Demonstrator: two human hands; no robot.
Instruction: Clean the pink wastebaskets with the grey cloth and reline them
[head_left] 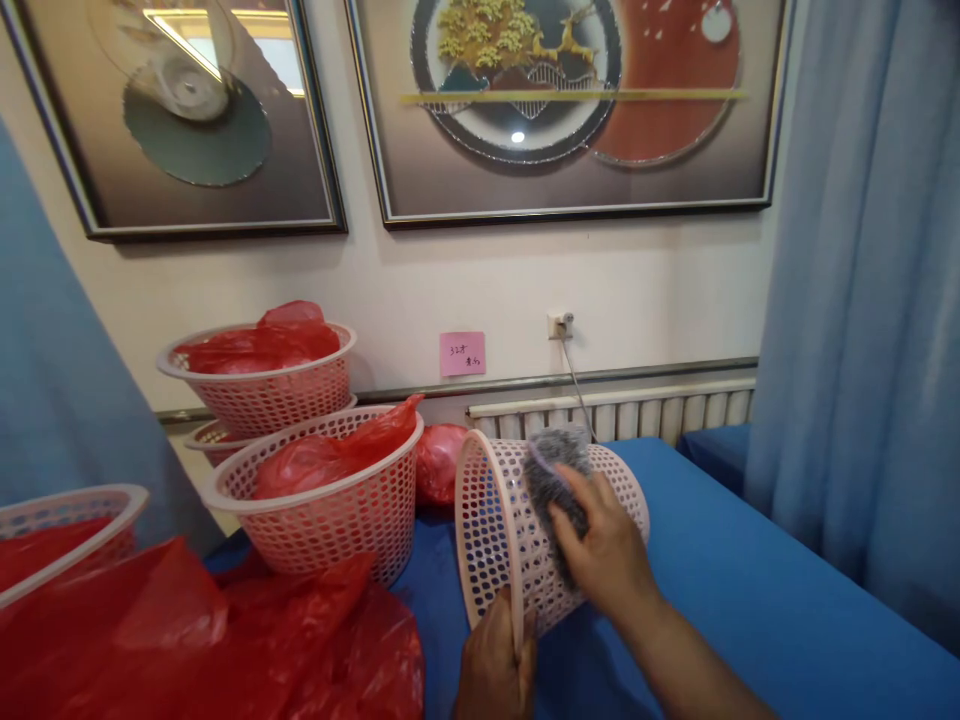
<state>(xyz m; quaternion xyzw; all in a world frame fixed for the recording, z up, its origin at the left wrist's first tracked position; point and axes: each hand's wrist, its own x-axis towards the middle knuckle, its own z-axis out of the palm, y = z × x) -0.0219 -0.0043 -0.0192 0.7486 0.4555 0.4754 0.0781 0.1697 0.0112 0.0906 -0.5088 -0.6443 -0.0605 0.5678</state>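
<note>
A pale pink perforated plastic basket (551, 585) lies tipped on its side, its mouth facing left. My left hand (495, 660) is closed around the near part of its rim. In my right hand (611, 550) is a grey, fuzzy cloth (551, 480), pressed against the basket's outer side. The fingers of that hand are bent over the cloth, and part of the cloth spreads past them. Beneath the basket is a blue covered table (720, 600).
Left of it stands a pink basket (322, 515) holding red plastic bags; stacked baskets (270, 390) rise behind. Red plastic sheeting (300, 650) covers the near left, beside another basket (112, 510). A radiator (682, 410), a plugged-in cord (576, 380) and a blue curtain (862, 300) border the table.
</note>
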